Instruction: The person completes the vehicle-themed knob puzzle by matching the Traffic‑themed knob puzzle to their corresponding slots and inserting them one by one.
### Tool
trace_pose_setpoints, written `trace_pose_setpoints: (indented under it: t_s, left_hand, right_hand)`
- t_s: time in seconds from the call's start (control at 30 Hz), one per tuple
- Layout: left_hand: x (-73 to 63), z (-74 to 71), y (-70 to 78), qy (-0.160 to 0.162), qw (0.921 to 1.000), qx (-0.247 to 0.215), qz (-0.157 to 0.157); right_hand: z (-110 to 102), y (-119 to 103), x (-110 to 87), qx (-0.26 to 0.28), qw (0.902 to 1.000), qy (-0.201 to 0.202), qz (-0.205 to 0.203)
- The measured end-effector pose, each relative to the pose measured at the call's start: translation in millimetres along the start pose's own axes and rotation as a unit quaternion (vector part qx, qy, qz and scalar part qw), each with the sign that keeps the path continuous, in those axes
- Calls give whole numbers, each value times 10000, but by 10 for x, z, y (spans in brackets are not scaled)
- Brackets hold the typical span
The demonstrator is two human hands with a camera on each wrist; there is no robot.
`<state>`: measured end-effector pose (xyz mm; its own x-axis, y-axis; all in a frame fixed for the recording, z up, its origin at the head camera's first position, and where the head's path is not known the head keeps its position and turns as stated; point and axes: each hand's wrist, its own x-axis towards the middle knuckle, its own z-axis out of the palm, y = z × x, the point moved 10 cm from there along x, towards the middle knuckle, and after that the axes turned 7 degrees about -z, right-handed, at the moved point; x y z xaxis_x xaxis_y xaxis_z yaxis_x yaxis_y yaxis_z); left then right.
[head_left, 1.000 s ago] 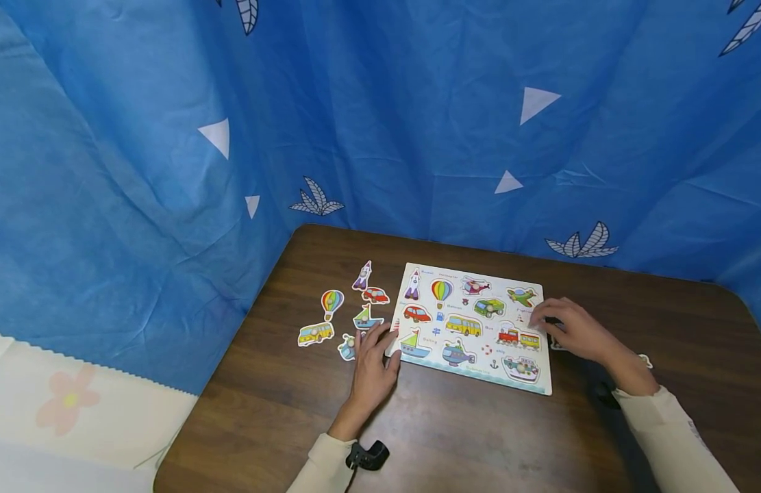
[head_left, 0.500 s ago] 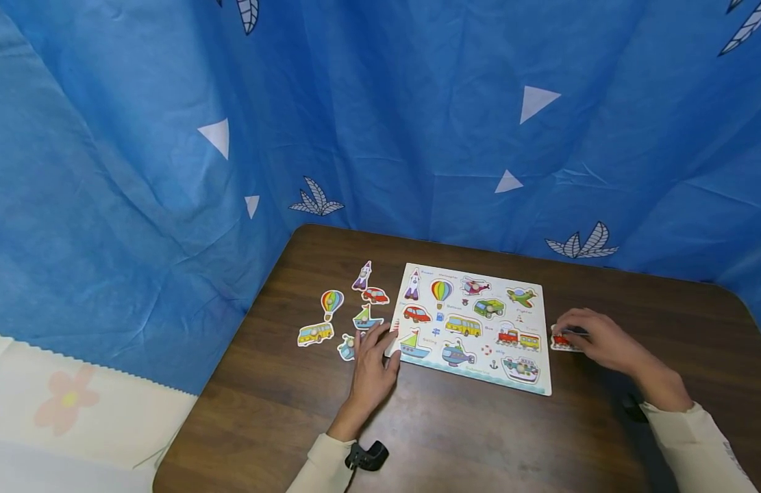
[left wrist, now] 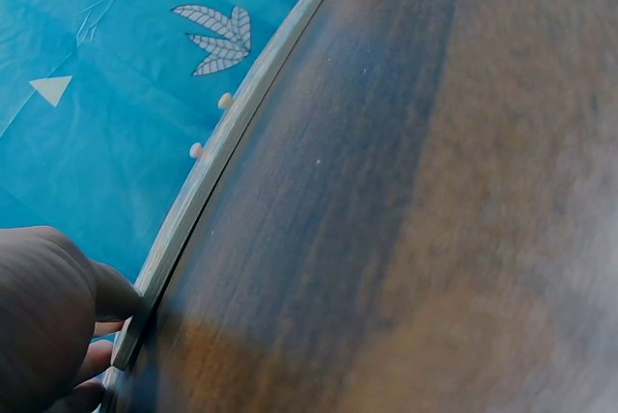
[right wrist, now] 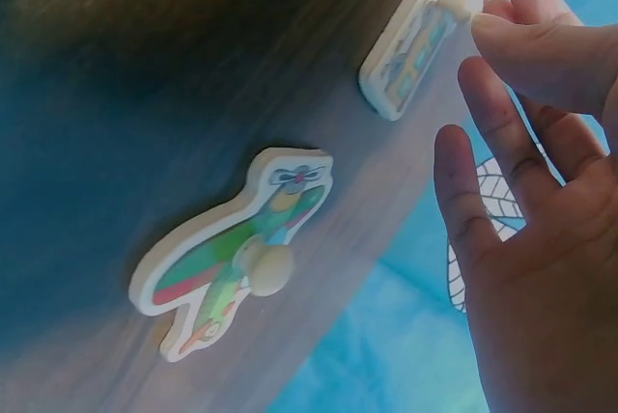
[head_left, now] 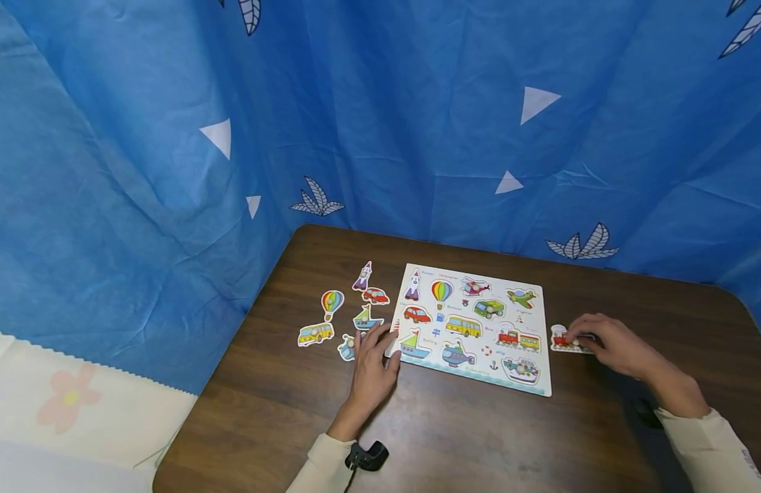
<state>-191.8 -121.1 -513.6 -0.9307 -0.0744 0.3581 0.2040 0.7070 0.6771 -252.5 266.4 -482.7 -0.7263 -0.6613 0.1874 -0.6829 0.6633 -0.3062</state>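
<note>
Presently, nearest the body: left hand (head_left: 369, 373), fingers loosely spread, resting at the board's left side, its thumb against the near edge. Right hand (head_left: 620, 349): thumb and forefinger drawn together at the knob (right wrist: 456, 5) of the train piece (head_left: 560, 336); whether the pinch is firm, cannot tell. The other fingers reach out free of it.

Train piece lies flat on the table (head_left: 466, 438), just right of the board. Airplane piece (right wrist: 232, 249), knob up, lies near on the same table, under the forearm's line in the head view.

Judgement on handling: seat thumb and forefinger squarely on the knob, low down; keep the piece level; hold the trailing fingers clear of the airplane piece. A light left-hand hold should keep the board (head_left: 500, 287) from sliding if bumped.

Left of the board: bus (head_left: 315, 333), balloon (head_left: 332, 302), sailboat (head_left: 367, 317), car (head_left: 375, 295), rocket (head_left: 362, 276); a bluish piece (head_left: 346, 347) is partly covered by the left hand. Farthest: blue curtain (head_left: 380, 123).
</note>
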Motion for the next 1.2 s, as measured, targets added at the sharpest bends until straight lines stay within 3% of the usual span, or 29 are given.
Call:
trace_pose_setpoints:
  t_s: [0.23,0.47,0.87,1.2]
  left_hand:
    - [-5,-3,5,101,9999,7,108]
    - [-14,-23,25,197,9995,56,220]
    - [-4,20,-27,-36,10000,14,-20]
    - [-7,15,-23,-11,10000,41,11]
  right_hand:
    - [43,35,-29,-44,9999,-107,11]
    - [53,26,-37,-81,9999,33,-66]
    - [66,41,-30,-25,10000,-10,41]
    - [108,61,-15,37,9993,-158,349]
